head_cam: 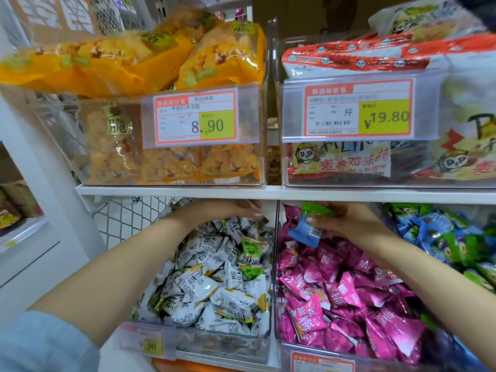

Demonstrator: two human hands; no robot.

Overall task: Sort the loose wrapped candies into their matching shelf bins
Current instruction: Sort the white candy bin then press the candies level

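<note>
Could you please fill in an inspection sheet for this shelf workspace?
Surface: white shelf board between two rows of clear bins.
Job's things: white candies, pink candies, blue-green candies.
Clutter: green wrapper among the white ones.
Grippers: left hand at the white bin's back, grip unclear; right hand pinches blue candy and green candy over the pink ones.
Cables: nothing seen.
Surroundings: yellow snack bags, price tags above.

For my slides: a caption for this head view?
Right hand holds blue and green candies over pink bin; left hand reaches into white bin.
</note>
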